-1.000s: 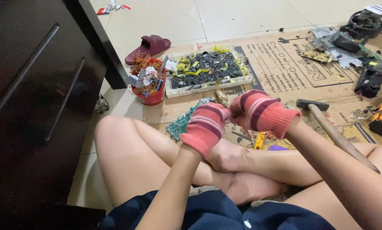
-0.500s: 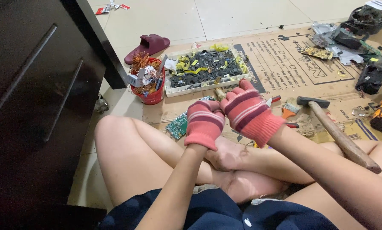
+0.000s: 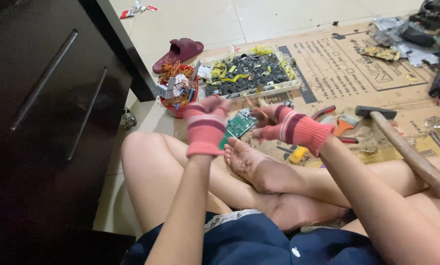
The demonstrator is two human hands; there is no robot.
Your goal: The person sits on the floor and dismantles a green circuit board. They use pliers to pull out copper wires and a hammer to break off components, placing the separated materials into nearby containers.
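Fingers of the left hand (image 3: 206,125), in a pink striped knit glove, close on the edge of a small green circuit board (image 3: 238,124); the right hand (image 3: 284,126), gloved alike, has its fingers curled just beside the board's other end, though whether they touch it cannot be told. The board hangs above the bare foot (image 3: 252,164), near a white tray of dark parts (image 3: 249,74), with a wooden-handled hammer (image 3: 401,145) lying on the brown cardboard sheet (image 3: 342,73).

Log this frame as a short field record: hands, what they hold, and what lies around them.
left hand: pink striped knit glove, at the green circuit board
right hand: matching glove, at the board's other end
grip: cannot tell
tray: white, full of dark parts
tub: red, with copper wire
hammer: wooden handle
floor cover: brown cardboard sheet
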